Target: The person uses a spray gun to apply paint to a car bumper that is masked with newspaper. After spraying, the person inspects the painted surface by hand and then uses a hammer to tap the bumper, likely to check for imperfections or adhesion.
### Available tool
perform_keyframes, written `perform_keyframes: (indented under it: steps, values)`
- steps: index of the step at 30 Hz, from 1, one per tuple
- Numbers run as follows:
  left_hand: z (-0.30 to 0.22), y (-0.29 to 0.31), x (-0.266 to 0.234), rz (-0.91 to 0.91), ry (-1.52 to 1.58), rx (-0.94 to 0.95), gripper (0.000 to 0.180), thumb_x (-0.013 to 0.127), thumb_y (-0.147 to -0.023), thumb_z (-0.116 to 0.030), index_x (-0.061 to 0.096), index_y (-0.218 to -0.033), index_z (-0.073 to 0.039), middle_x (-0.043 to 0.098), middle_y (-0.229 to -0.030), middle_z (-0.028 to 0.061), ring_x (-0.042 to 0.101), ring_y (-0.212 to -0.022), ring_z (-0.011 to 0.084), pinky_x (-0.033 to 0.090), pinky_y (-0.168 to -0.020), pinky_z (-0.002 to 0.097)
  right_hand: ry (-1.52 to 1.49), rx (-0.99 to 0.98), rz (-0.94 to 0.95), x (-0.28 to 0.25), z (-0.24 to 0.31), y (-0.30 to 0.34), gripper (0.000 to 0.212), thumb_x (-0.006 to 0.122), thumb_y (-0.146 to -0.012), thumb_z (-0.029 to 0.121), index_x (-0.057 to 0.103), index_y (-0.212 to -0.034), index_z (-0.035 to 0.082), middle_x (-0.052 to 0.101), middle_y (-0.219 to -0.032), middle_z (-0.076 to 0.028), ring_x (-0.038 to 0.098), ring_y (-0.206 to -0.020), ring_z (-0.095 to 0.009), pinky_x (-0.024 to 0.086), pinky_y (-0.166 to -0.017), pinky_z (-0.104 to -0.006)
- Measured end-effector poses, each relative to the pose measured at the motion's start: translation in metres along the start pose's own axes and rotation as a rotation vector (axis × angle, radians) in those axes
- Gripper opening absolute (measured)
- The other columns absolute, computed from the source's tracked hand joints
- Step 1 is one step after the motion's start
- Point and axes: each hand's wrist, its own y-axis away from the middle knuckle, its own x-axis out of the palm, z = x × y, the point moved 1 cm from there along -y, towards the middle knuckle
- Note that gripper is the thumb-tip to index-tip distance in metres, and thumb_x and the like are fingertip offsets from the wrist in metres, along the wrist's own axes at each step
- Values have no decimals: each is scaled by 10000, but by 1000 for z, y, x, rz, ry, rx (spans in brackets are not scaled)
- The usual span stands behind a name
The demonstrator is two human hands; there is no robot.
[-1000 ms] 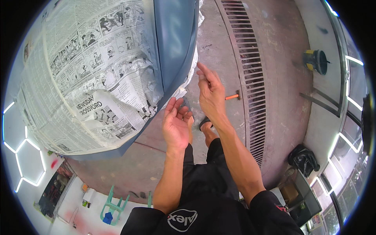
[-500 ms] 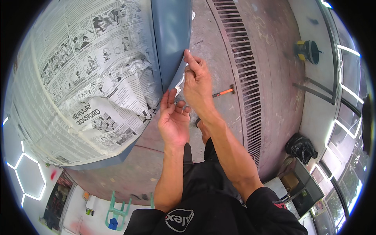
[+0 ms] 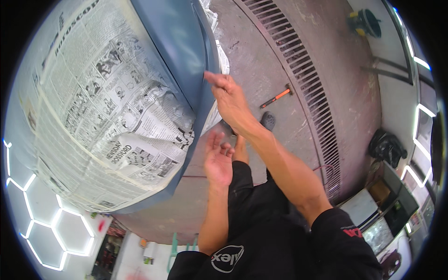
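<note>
A blue-grey painted car panel (image 3: 179, 51) runs from the top edge down toward my hands. Newspaper (image 3: 112, 93) taped with pale masking tape covers the curved body to its left. My right hand (image 3: 228, 100) has its fingers stretched out, fingertips against the panel's right edge; it is slightly blurred. Lower down, my left hand (image 3: 218, 161) is palm up with loosely curled, parted fingers, holding nothing and apart from the panel. White crumpled paper (image 3: 222, 58) sticks out along the panel's right edge, partly hidden behind my right hand.
An orange-handled hammer (image 3: 276, 99) lies on the concrete floor, near my shoe (image 3: 268, 120). A long metal drain grate (image 3: 305, 84) curves across the floor. Along the right wall are a dark bucket (image 3: 365, 23) and a black plastic bag (image 3: 386, 147).
My right hand has slid along the panel edge, and my left hand has drawn away from the panel. My view has shifted, with more of the panel's right edge paper showing.
</note>
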Motion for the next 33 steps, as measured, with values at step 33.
perform_keyframes:
  steps: [33]
  values:
    - [-8,150,-195,700,-2145,-50,543,547,-1056,-382,638,-1513,-104,457,-1712,123,350,-1607,357,306,-1268,604,120,455,-433,-151,-221,421,314,650,-1088,247,737,-1140,-49,721,-771,-68,625,-645,-118,508,-615,-304]
